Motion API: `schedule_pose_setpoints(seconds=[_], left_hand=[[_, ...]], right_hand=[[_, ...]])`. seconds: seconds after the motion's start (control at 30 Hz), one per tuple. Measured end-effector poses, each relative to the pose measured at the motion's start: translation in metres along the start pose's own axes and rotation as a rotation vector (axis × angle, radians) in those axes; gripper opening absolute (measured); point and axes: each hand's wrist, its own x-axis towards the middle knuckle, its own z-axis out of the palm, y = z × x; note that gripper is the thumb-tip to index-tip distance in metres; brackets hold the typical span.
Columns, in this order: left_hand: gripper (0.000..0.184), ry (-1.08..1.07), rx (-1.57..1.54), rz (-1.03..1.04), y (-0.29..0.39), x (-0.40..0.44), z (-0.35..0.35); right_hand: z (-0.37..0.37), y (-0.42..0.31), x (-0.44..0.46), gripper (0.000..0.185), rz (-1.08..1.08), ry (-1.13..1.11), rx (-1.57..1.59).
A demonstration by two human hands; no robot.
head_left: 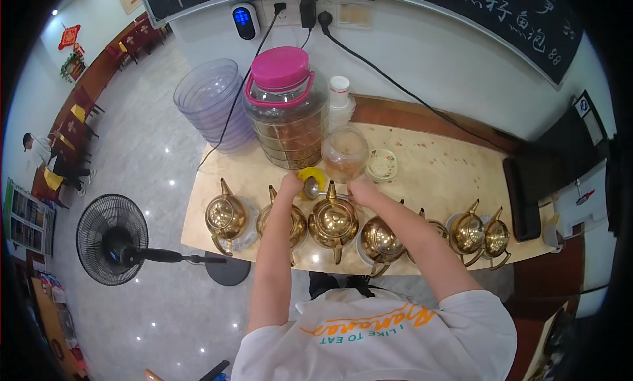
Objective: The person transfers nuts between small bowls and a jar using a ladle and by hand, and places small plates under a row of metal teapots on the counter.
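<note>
My left hand (291, 184) is closed at the edge of a small yellow bowl (319, 175). A metal ladle (312, 187) has its round head against the bowl, and its handle runs right to my right hand (360, 189), which is closed around it. What lies in the ladle is too small to make out. Just in front of my hands stands a gold teapot (333, 224). Behind them is a tall glass jar (287, 134) with a pink lid, holding brown contents. A smaller round glass jar (345, 158) stands behind my right hand.
Several more gold teapots (226, 216) line the table's front edge. A patterned dish (382, 165) sits right of the small jar. Stacked clear basins (212, 97) and white cups (339, 91) stand at the back. Black cords (389, 68) hang from the wall. A fan (113, 239) stands left.
</note>
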Motion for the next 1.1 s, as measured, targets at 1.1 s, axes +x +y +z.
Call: schedule_pose_setpoints(seconds=[1.1], left_hand=[[0.047,-0.317,-0.612,-0.097,0.038,-0.04,-0.044]], right_hand=[[-0.13,0.013,-0.143,0.018,0.207,0.69,0.351]])
